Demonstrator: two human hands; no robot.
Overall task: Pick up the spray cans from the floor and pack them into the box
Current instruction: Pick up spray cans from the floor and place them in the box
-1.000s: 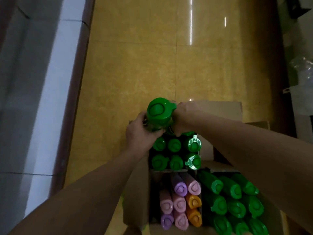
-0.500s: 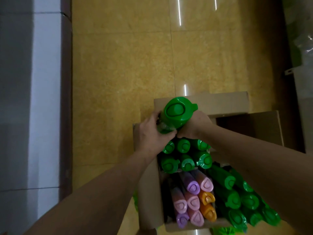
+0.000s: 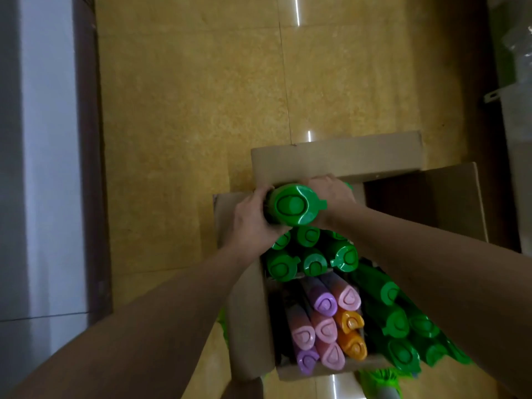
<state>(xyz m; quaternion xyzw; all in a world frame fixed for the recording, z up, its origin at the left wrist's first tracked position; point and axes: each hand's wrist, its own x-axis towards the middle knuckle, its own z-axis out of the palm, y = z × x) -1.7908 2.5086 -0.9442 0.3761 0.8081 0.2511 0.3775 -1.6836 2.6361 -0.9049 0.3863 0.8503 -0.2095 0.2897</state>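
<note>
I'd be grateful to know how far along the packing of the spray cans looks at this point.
Well along: the box already holds green-capped cans and pink, purple and orange ones. In hand: the left hand and right hand grip a green can at the box's far end. Left: seating it and filling the empty space at the far right. Cans on the floor can't be confirmed.

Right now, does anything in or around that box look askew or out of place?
Nothing looks damaged or spilled. The green cans at the right lean in a loose pile, not upright like the green rows in the box. Both hands, left and right, grip a green can above the box's far end.
</note>
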